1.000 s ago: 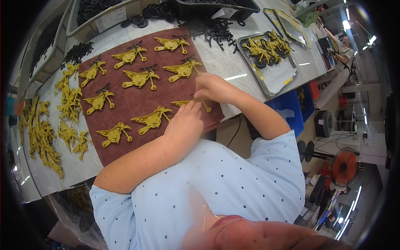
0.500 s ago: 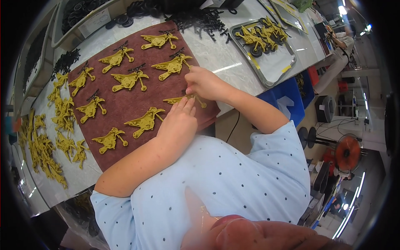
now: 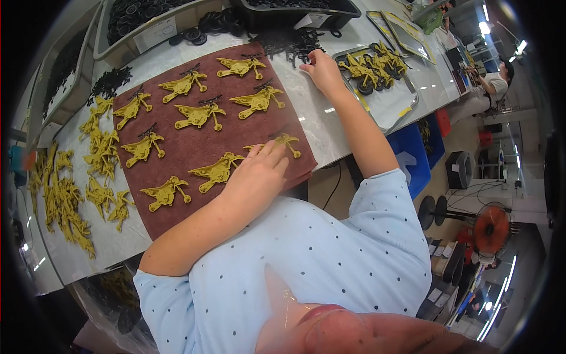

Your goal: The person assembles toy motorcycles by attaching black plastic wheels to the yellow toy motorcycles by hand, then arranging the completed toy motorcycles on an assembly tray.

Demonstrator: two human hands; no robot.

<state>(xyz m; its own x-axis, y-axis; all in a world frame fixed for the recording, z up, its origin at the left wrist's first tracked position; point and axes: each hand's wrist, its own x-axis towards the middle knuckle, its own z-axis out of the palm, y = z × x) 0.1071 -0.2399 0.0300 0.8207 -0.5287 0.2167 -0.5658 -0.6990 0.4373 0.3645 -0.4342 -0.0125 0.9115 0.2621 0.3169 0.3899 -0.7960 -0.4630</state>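
My left hand (image 3: 260, 172) lies with its fingers stretched over a yellow plastic toy motorbike frame (image 3: 288, 140) at the near right of a brown cloth (image 3: 171, 138); the fingers hide the frame's middle. My right hand (image 3: 325, 72) is beyond the cloth, beside a pile of small black plastic parts (image 3: 283, 45). Its thumb and forefinger look apart, and nothing shows between them. Other yellow motorbike frames (image 3: 200, 115) lie in rows on the cloth. Most carry a thin black handlebar (image 3: 210, 100); the two nearest frames at left show none.
Loose yellow frames (image 3: 68, 206) are heaped on the table's left. Grey bins (image 3: 138, 41) of black wheels and parts line the far side. A metal tray (image 3: 396, 109) at right holds yellow-and-black assemblies. Blue bins (image 3: 410, 150) and an orange fan (image 3: 491, 229) stand beyond the edge.
My right hand has left the near-right frame and moved away from me to the black parts pile. My left hand stays on that frame.
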